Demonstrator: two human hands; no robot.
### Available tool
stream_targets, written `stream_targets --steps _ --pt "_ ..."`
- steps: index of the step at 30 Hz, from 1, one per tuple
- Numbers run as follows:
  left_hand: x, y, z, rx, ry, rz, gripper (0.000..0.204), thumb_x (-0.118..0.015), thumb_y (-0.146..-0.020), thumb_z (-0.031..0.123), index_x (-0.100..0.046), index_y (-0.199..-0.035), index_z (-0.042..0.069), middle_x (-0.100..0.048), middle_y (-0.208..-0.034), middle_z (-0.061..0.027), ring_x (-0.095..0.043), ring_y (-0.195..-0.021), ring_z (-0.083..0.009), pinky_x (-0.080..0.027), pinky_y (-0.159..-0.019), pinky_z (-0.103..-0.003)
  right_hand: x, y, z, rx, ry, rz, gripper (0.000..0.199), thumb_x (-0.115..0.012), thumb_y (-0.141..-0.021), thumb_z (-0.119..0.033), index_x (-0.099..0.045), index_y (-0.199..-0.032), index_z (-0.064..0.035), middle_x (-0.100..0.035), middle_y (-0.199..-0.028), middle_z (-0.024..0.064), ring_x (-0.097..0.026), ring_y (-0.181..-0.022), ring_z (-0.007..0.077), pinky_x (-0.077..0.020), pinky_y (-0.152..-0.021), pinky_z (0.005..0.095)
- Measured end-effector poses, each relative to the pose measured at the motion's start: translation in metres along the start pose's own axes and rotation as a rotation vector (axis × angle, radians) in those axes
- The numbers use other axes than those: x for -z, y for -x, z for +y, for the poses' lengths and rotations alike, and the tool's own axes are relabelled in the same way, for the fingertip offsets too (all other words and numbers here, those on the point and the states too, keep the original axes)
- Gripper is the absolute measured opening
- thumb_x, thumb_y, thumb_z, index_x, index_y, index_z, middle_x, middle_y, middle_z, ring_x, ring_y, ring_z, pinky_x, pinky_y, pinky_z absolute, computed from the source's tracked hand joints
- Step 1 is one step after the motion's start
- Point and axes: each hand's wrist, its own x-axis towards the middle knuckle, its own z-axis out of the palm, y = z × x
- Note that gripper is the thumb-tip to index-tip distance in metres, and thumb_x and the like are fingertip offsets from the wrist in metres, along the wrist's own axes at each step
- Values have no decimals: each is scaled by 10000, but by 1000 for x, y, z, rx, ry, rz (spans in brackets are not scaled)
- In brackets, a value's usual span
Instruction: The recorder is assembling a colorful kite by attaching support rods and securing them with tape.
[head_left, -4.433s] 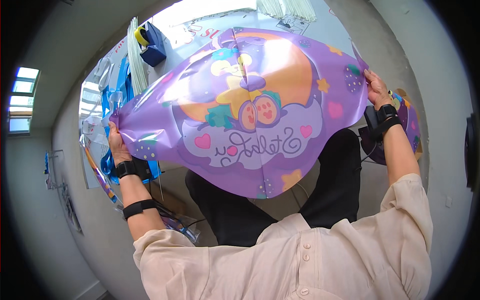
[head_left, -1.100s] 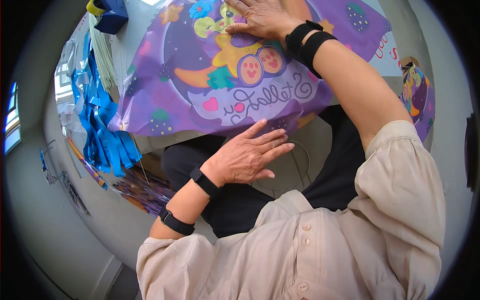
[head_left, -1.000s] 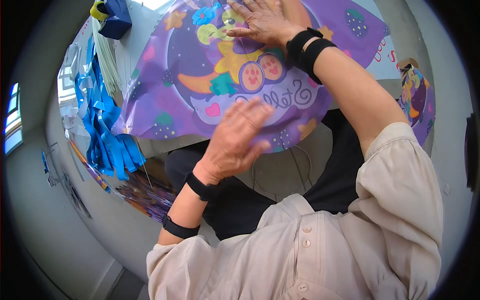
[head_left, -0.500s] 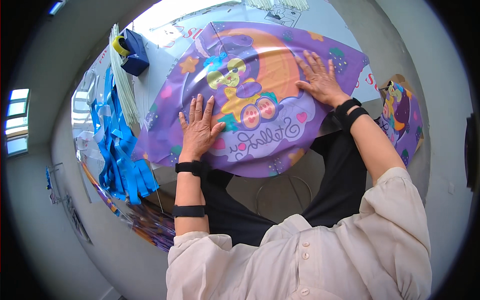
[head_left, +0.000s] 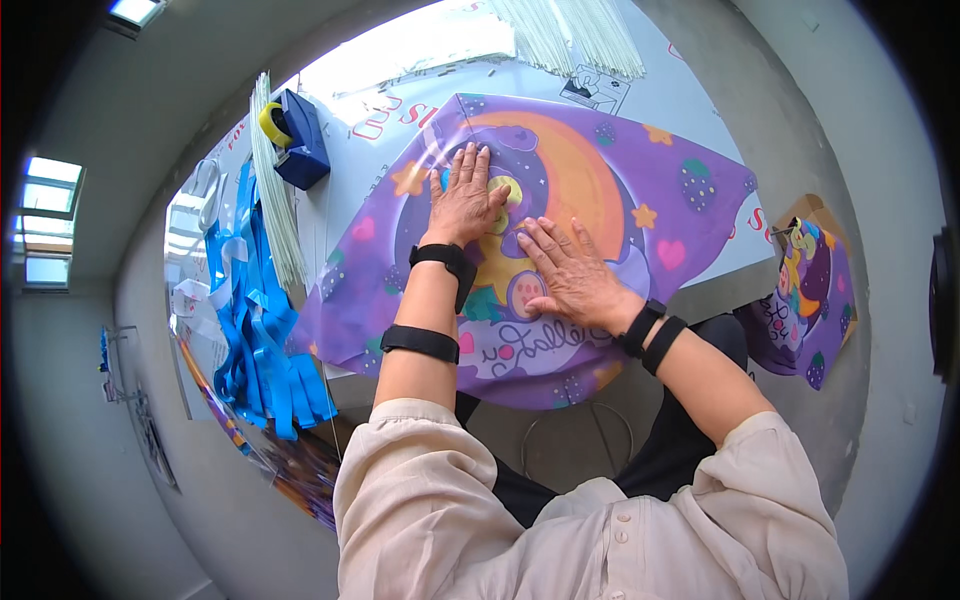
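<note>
A flat, uninflated purple foil balloon with an orange moon, hearts and cartoon figures lies spread on the white table, its near edge hanging over the table's front. My left hand rests palm down on the balloon's middle, fingers together and pointing away. Just to its right, my right hand also presses flat on the balloon, fingers spread. Neither hand grips anything. Both wrists carry black bands.
Blue ribbon strips hang over the table's left edge beside a bundle of pale sticks. A blue tape dispenser stands at the back left. More pale sticks lie at the far edge. A box of purple balloons sits at right.
The balloon, held up by its two sides earlier, now lies flat on the table. Both hands have moved to its middle and press side by side.
</note>
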Motion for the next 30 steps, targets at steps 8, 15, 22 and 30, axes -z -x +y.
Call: stream_targets --steps 8,15,22,30 --pt "14 -55 -20 28 -20 -30 755 -395 -868 583 -150 -1451 171 -113 -1518 -44 -61 -1402 -231 -30 -1067 -598 13 1 -9 -22 71 4 795 -537 -794 -543 -333 -1365 -29 -286 -1440 126 -255 -1341 261 -173 -1078 484" --pt "9 -61 -23 -42 -22 8 779 -437 -841 585 -181 -1447 170 -129 -1515 -54 -71 -1401 -236 -3 -1074 -575 52 -101 117 -449 -492 298 213 -575 -789 -218 -619 -810 -11 -634 -788 204 -617 -765 361 -487 -707 422" --pt "7 -62 -25 -38 9 17 818 -501 -804 586 -198 -1443 175 -159 -1508 -54 -79 -1401 -230 -10 -1074 -575 59 -199 209 -737 -289 289 202 -606 -775 -198 -652 -863 -23 -650 -920 195 -620 -911 350 -496 -784 384" --pt "9 -61 -26 -45 9 21 820 -508 -802 583 -198 -1443 176 -160 -1508 -55 -75 -1402 -231 -2 -1081 -554 55 -210 208 -754 -437 330 173 -631 -743 -133 -627 -827 18 -645 -817 179 -638 -712 269 -507 -627 370"
